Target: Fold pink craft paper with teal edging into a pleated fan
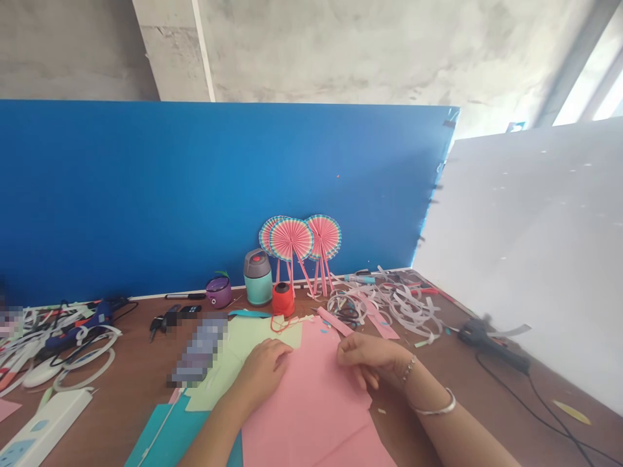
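A large sheet of pink paper [311, 415] lies on the table before me, over sheets of light green paper [214, 383] and teal paper [170, 421]. My left hand [265, 370] rests on the left part of the pink and green sheets, its fingers loosely stretched to the right. At the pink sheet's right edge is my right hand [370, 357], with thumb and forefinger pinched together and the other fingers curled. The pinch appears to be on the edge of the paper; the fingertips partly hide it.
Pink paper fans [292, 240] lean on the blue partition behind a red thread spool [283, 299] and a teal flask [257, 279]. Tangled white strips [409, 308] lie back right. A black glue gun [491, 344] trails its cord at right; a power strip [46, 428] is front left.
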Available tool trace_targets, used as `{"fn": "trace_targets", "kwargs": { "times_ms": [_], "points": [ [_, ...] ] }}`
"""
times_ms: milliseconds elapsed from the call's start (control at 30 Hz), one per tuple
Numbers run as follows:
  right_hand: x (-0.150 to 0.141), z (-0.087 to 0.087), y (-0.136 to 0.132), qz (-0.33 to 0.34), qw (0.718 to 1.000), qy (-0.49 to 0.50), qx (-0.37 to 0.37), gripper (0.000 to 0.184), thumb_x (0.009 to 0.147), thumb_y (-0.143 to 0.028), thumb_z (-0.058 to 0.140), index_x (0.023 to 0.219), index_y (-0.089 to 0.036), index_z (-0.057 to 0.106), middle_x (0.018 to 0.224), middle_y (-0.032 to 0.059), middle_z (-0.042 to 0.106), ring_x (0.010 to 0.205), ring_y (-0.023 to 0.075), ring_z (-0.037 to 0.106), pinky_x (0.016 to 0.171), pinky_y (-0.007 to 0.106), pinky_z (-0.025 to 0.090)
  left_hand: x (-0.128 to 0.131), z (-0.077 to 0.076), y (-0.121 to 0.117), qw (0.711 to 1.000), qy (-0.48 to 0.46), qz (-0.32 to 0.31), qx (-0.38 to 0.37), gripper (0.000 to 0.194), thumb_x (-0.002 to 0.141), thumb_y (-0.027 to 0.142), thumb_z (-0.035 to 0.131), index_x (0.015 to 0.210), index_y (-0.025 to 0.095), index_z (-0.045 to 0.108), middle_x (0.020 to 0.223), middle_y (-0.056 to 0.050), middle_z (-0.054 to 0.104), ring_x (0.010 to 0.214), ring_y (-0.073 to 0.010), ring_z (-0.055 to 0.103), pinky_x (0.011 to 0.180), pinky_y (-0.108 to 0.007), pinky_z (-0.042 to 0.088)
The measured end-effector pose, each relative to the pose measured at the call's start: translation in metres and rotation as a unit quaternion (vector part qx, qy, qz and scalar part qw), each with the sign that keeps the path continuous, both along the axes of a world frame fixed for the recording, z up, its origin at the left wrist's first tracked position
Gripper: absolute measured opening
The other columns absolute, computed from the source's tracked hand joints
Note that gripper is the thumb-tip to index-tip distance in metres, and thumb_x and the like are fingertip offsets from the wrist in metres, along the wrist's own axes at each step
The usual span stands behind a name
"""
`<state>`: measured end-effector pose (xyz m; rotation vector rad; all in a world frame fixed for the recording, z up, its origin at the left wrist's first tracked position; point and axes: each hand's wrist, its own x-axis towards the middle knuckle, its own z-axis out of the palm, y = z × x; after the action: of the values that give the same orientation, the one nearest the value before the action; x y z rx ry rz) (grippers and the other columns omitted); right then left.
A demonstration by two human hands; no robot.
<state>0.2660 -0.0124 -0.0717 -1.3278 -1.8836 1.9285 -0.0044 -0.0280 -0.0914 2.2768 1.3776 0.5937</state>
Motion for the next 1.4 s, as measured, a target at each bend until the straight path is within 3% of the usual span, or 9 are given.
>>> {"fn": "trace_targets", "kwargs": {
  "times_ms": [100, 233, 400, 567, 733, 933, 1133, 1267, 1400],
  "points": [
    [-0.006, -0.007, 0.005, -0.153, 0.978, 0.000, 0.142, 0.018, 0.078, -0.034, 0.050, 0.073, -0.018, 0.054, 0.041, -0.0058, 0.054, 0.028, 0.0066, 0.037, 0.031, 0.017, 0.024, -0.005, -0.001, 0.006, 0.994, 0.021, 0.096, 0.042, 0.031, 0.078, 0.014, 0.041, 0.099, 0.020, 0.064, 0.102, -0.006, 0.065, 0.100, -0.0216, 0.055, 0.088, -0.034, 0.040],
    [-0.008, -0.017, 0.015, -0.334, 0.859, -0.093, 0.376, 0.017, 0.079, -0.027, 0.045, 0.066, -0.019, 0.053, 0.052, -0.0015, 0.055, 0.048, 0.0121, 0.049, 0.046, 0.023, 0.036, -0.014, -0.007, 0.015, 0.977, 0.082, 0.187, 0.065, 0.029, 0.080, 0.018, 0.044, 0.102, 0.018, 0.063, 0.109, -0.008, 0.064, 0.106, -0.0234, 0.053, 0.089, -0.035, 0.040],
    [0.006, -0.031, 0.027, -0.348, 0.753, -0.166, 0.534, 0.024, 0.078, -0.014, 0.040, 0.084, -0.017, 0.063, 0.091, 0.0094, 0.065, 0.093, 0.0232, 0.056, 0.080, 0.035, 0.043, -0.022, -0.018, 0.021, 0.963, 0.118, 0.236, 0.058, 0.039, 0.083, 0.019, 0.039, 0.117, 0.011, 0.056, 0.130, -0.017, 0.051, 0.124, -0.0288, 0.042, 0.101, -0.041, 0.031],
    [0.013, -0.040, 0.034, -0.266, 0.745, -0.232, 0.567, 0.036, 0.075, -0.003, 0.037, 0.088, -0.017, 0.067, 0.094, 0.0086, 0.067, 0.095, 0.0224, 0.057, 0.088, 0.037, 0.041, -0.021, -0.020, 0.020, 0.960, 0.164, 0.224, -0.015, 0.060, 0.084, 0.045, 0.039, 0.130, 0.008, 0.045, 0.141, -0.022, 0.037, 0.132, -0.0333, 0.029, 0.106, -0.048, 0.021],
    [0.008, -0.039, 0.034, -0.256, 0.721, -0.281, 0.578, 0.036, 0.071, 0.001, 0.040, 0.086, -0.016, 0.069, 0.092, 0.0099, 0.066, 0.095, 0.0235, 0.055, 0.085, 0.035, 0.040, -0.016, -0.016, 0.014, 0.962, 0.171, 0.211, -0.028, 0.076, 0.072, 0.058, 0.049, 0.133, 0.012, 0.042, 0.143, -0.020, 0.034, 0.134, -0.0336, 0.026, 0.107, -0.053, 0.012],
    [0.002, -0.039, 0.032, -0.191, 0.739, -0.325, 0.559, 0.032, 0.075, -0.007, 0.045, 0.096, -0.017, 0.067, 0.094, 0.0090, 0.065, 0.096, 0.0239, 0.053, 0.082, 0.032, 0.037, -0.015, -0.016, 0.015, 0.969, 0.140, 0.205, 0.004, 0.054, 0.077, 0.044, 0.048, 0.122, 0.014, 0.053, 0.135, -0.018, 0.047, 0.128, -0.0303, 0.037, 0.107, -0.053, 0.012],
    [-0.001, -0.034, 0.028, -0.221, 0.712, -0.368, 0.556, 0.040, 0.073, -0.002, 0.041, 0.101, -0.018, 0.064, 0.101, 0.0092, 0.065, 0.098, 0.0245, 0.053, 0.080, 0.034, 0.033, -0.014, -0.007, 0.012, 0.975, 0.099, 0.195, 0.036, 0.029, 0.077, 0.017, 0.042, 0.096, 0.022, 0.063, 0.105, -0.006, 0.068, 0.101, -0.0221, 0.059, 0.105, -0.047, 0.020],
    [0.002, -0.035, 0.029, -0.291, 0.674, -0.346, 0.583, 0.046, 0.077, -0.004, 0.038, 0.115, -0.021, 0.056, 0.113, 0.0081, 0.061, 0.105, 0.0236, 0.052, 0.081, 0.035, 0.033, -0.014, -0.001, 0.012, 0.973, 0.088, 0.204, 0.061, 0.027, 0.080, 0.016, 0.038, 0.086, 0.024, 0.063, 0.093, -0.002, 0.071, 0.093, -0.0207, 0.062, 0.105, -0.043, 0.021],
    [0.003, -0.034, 0.029, -0.349, 0.681, -0.259, 0.589, 0.041, 0.081, -0.013, 0.036, 0.119, -0.020, 0.052, 0.115, 0.0099, 0.058, 0.109, 0.0258, 0.050, 0.084, 0.038, 0.037, -0.016, 0.005, 0.012, 0.960, 0.068, 0.242, 0.127, 0.028, 0.082, 0.022, 0.036, 0.090, 0.024, 0.063, 0.089, -0.004, 0.070, 0.091, -0.0225, 0.061, 0.103, -0.040, 0.025]
  ]
}}
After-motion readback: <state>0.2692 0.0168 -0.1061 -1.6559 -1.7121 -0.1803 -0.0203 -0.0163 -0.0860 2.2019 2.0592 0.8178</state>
